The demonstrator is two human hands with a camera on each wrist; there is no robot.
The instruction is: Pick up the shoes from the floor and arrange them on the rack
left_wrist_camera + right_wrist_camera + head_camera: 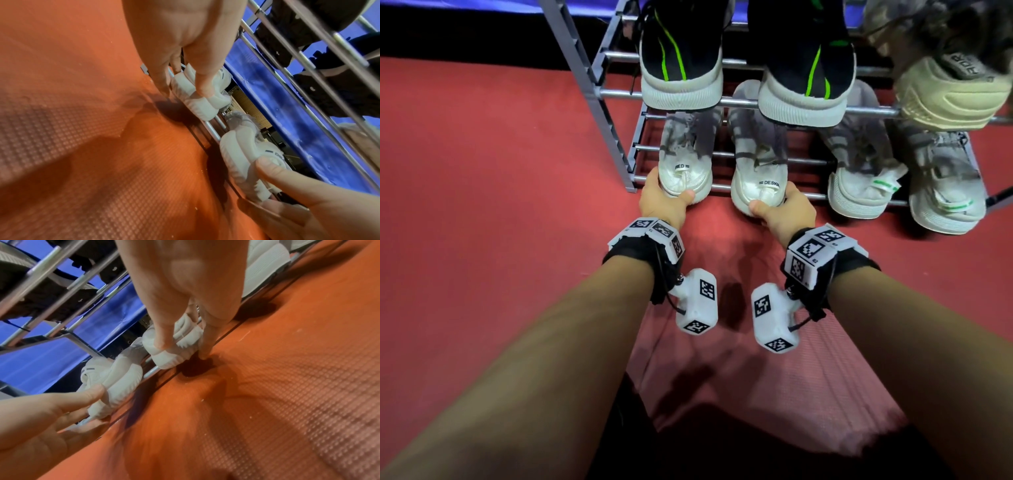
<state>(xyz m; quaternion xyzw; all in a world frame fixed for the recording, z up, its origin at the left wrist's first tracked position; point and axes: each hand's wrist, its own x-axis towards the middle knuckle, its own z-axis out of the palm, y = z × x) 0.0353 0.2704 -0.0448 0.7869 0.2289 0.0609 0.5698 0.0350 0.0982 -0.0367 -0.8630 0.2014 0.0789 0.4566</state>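
Two white sneakers lie toes-in on the lowest shelf of the grey metal rack [613, 137], their heels over the front bar. My left hand [667, 192] grips the heel of the left white sneaker [685, 168], with the thumb [205, 84] on the heel's back and the fingers at its outer side. My right hand [774, 204] grips the heel of the right white sneaker [756, 181], which sticks out a little further toward me. In the right wrist view the thumb presses that heel [176, 350] and the fingers reach under its sole.
A pair of grey-white sneakers with green tabs [866, 192] fills the shelf's right half. The shelf above holds two black sneakers with green stripes [681, 61] and a beige shoe [948, 92]. Red mat floor [482, 205] lies around the rack; a blue wall stands behind it.
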